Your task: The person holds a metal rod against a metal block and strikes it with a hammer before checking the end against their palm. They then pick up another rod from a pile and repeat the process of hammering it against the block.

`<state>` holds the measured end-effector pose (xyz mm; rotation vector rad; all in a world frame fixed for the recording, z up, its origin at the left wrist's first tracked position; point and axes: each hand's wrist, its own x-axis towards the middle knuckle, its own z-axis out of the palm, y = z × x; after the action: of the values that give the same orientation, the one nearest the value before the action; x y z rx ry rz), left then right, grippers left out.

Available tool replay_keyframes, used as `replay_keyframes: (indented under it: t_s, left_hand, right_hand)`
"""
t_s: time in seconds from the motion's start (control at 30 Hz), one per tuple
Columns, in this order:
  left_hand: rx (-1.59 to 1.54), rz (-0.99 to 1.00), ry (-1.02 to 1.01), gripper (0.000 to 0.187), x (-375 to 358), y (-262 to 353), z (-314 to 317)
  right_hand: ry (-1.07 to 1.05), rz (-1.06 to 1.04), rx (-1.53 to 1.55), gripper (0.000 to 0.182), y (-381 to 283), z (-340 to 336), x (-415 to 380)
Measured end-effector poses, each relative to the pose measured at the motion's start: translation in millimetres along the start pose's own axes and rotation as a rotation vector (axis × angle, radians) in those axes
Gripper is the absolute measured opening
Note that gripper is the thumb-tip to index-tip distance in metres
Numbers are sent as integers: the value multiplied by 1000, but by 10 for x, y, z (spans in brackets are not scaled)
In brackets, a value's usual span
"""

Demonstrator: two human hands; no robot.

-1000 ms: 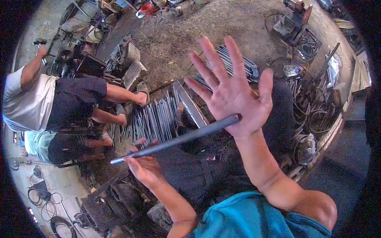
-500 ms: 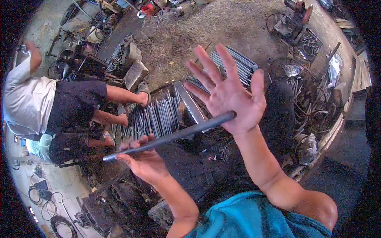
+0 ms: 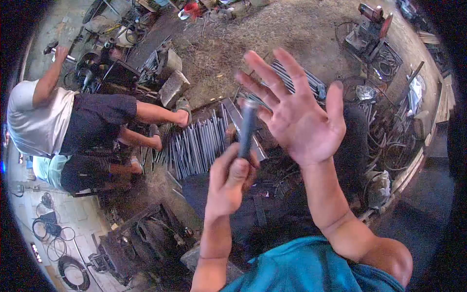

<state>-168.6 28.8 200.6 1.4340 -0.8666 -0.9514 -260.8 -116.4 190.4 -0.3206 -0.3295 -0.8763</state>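
Note:
My left hand (image 3: 229,177) is wrapped round a dark metal rod (image 3: 248,127), its light round end tipped up toward me. Close to that end, my right hand (image 3: 307,119) is raised with the palm facing me, fingers spread and nothing in it. Below and left of the hands, a row of grey metal rods (image 3: 197,150) lies on the ground beside a flat metal bar (image 3: 234,114). More long rods (image 3: 284,73) lie partly hidden behind my right fingers.
At left, a person in a white shirt (image 3: 41,109) raises a tool with a dark head (image 3: 50,47); another person (image 3: 48,171) is close by. A machine with a red disc (image 3: 386,25) stands at upper right. Coils (image 3: 74,275) lie at lower left, scrap metal (image 3: 396,151) at right.
My left hand has swung the rod from lying across the view to pointing up at me, and its fingers have closed round it. The right hand, still open, moved slightly right.

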Motion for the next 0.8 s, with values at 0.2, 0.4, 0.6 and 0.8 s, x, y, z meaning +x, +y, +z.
replay_keyframes:
  t_s: [0.2, 0.4, 0.6, 0.8]
  left_hand:
    - [257, -78, -143, 53, -120, -18, 116]
    - [384, -138, -125, 37, -183, 169, 176]
    - [615, -93, -91, 25, -177, 262, 206]
    - [570, 100, 123, 26, -194, 122, 268]
  right_hand:
    - [-121, -50, 14, 83, -80, 161, 129]
    - [-145, -29, 22, 82, -61, 171, 132]
    - [-140, -46, 62, 81, -33, 146, 106]
    - [-141, -19, 26, 81, -23, 141, 93]
